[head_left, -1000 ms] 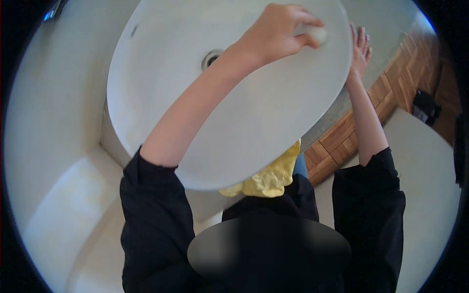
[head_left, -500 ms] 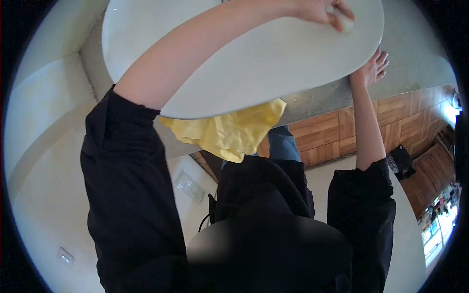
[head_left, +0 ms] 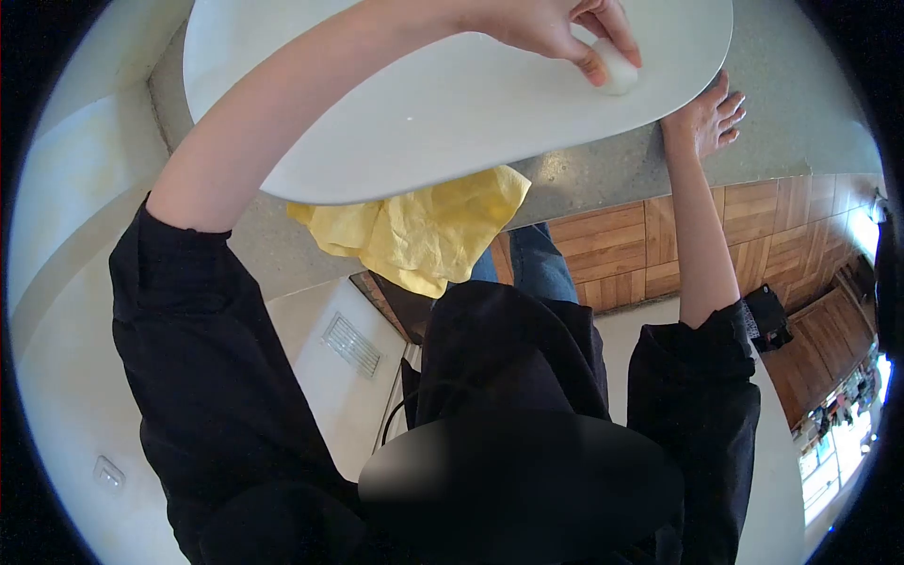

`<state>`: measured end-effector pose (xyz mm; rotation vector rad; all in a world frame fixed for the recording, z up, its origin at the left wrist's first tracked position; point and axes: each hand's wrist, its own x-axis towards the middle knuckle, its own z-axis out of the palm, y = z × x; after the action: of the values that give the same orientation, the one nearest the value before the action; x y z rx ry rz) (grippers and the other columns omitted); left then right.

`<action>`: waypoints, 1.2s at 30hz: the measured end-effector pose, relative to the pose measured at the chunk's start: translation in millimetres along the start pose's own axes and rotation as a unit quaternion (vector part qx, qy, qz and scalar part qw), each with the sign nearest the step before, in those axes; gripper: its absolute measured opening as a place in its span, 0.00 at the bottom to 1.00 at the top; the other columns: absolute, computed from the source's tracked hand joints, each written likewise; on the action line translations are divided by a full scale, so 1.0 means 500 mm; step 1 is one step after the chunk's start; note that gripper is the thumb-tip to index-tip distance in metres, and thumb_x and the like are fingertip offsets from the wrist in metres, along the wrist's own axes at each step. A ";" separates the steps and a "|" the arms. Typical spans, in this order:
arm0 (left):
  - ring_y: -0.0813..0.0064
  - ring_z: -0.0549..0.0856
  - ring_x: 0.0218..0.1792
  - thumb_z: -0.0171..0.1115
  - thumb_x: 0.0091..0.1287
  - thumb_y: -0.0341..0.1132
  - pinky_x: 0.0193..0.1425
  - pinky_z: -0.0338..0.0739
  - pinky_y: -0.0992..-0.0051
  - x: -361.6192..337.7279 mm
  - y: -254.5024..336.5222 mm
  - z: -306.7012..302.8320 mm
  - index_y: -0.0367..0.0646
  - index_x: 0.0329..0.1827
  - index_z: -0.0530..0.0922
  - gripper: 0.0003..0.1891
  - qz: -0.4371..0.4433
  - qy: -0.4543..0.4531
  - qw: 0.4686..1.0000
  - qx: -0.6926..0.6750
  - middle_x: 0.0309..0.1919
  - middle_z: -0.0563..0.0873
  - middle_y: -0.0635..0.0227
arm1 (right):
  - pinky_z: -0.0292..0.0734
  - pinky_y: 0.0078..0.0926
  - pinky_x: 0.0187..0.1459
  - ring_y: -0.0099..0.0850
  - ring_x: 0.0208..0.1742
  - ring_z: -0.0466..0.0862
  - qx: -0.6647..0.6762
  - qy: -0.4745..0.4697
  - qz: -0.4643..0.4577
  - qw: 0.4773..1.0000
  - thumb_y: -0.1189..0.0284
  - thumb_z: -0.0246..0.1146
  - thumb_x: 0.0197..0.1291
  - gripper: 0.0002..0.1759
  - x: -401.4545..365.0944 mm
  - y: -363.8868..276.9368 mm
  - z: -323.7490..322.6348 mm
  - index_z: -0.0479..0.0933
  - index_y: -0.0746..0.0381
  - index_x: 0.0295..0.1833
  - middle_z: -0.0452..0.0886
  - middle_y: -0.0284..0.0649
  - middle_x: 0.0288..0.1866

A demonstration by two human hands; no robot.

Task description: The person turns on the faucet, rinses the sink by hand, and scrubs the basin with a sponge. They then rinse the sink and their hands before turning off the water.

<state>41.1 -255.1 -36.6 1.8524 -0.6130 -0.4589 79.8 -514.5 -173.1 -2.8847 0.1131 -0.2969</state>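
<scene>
My left hand (head_left: 556,28) reaches across a white oval basin (head_left: 424,113) and pinches a small white pad (head_left: 617,71) against the basin's inner surface near its right rim. My right hand (head_left: 708,115) lies flat, fingers spread, on the grey stone counter (head_left: 603,174) just beside that rim and holds nothing. A crumpled yellow cloth (head_left: 424,231) hangs over the counter's front edge, partly tucked under the basin. Both arms wear black sleeves pushed up.
Wooden parquet floor (head_left: 650,245) shows below the counter on the right. White wall and cabinet surfaces with a small vent (head_left: 350,344) lie to the left. My dark-clothed body fills the lower middle of the view.
The view has dropped; the basin's drain is out of sight. My left hand has slid the pad a little left and down along the basin. My right hand stays on the counter.
</scene>
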 end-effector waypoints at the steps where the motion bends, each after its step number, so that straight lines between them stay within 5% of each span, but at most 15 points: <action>1: 0.65 0.86 0.48 0.70 0.50 0.26 0.60 0.75 0.73 0.020 -0.009 -0.002 0.32 0.46 0.83 0.18 0.027 0.032 0.999 0.019 0.45 0.87 0.53 | 0.37 0.52 0.75 0.49 0.79 0.43 0.002 0.000 0.005 1.000 0.41 0.41 0.67 0.39 -0.001 -0.001 -0.002 0.54 0.54 0.75 0.47 0.53 0.78; 7: 0.62 0.87 0.45 0.73 0.50 0.30 0.53 0.78 0.70 0.165 -0.022 -0.034 0.42 0.46 0.86 0.17 0.106 0.259 0.952 0.121 0.45 0.87 0.54 | 0.37 0.53 0.75 0.48 0.79 0.43 -0.008 0.009 0.006 1.000 0.42 0.42 0.67 0.38 -0.003 -0.002 0.000 0.55 0.53 0.75 0.48 0.52 0.78; 10: 0.62 0.87 0.46 0.73 0.51 0.31 0.56 0.78 0.68 0.145 -0.015 -0.018 0.45 0.47 0.86 0.18 0.068 0.180 0.981 0.039 0.44 0.87 0.53 | 0.37 0.53 0.75 0.49 0.79 0.43 -0.003 -0.004 0.024 1.000 0.41 0.42 0.67 0.38 0.001 -0.005 -0.005 0.56 0.54 0.74 0.49 0.52 0.78; 14: 0.70 0.85 0.48 0.74 0.47 0.26 0.56 0.79 0.71 -0.027 0.020 0.023 0.47 0.48 0.85 0.21 0.039 0.029 0.998 0.036 0.45 0.87 0.66 | 0.35 0.52 0.75 0.49 0.79 0.43 0.013 0.013 0.015 1.000 0.40 0.41 0.66 0.40 -0.004 -0.010 -0.010 0.56 0.54 0.74 0.49 0.53 0.78; 19: 0.69 0.86 0.47 0.71 0.47 0.22 0.56 0.79 0.71 -0.116 0.035 -0.017 0.47 0.50 0.85 0.23 -0.116 -0.097 0.987 -0.057 0.44 0.87 0.65 | 0.34 0.52 0.75 0.49 0.79 0.44 0.018 0.010 0.019 1.000 0.40 0.42 0.66 0.40 0.000 -0.011 -0.010 0.56 0.54 0.75 0.49 0.53 0.78; 27: 0.69 0.85 0.45 0.72 0.47 0.23 0.55 0.79 0.72 0.112 -0.027 -0.002 0.48 0.50 0.85 0.24 0.076 0.096 0.992 -0.010 0.45 0.87 0.64 | 0.35 0.52 0.75 0.48 0.79 0.44 0.003 -0.001 0.032 0.999 0.39 0.41 0.66 0.40 0.000 -0.014 -0.015 0.55 0.51 0.75 0.49 0.52 0.78; 31: 0.70 0.86 0.44 0.72 0.48 0.23 0.54 0.79 0.72 0.094 -0.015 -0.006 0.49 0.51 0.85 0.24 0.061 0.057 0.996 0.009 0.43 0.87 0.65 | 0.36 0.51 0.74 0.47 0.79 0.44 -0.009 0.000 0.028 1.000 0.39 0.42 0.66 0.39 -0.004 -0.009 -0.011 0.55 0.50 0.75 0.49 0.50 0.78; 36: 0.69 0.86 0.45 0.72 0.48 0.23 0.52 0.81 0.73 -0.099 0.033 0.009 0.48 0.50 0.85 0.23 -0.046 -0.036 0.997 -0.053 0.42 0.87 0.65 | 0.36 0.51 0.74 0.46 0.79 0.45 -0.014 0.002 0.021 1.000 0.39 0.42 0.66 0.38 -0.002 -0.006 -0.008 0.55 0.49 0.75 0.49 0.49 0.78</action>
<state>-4.2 -233.1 -21.5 1.7741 -0.5428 -0.6095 78.2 -512.5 -168.8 -2.9046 0.1784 -0.2953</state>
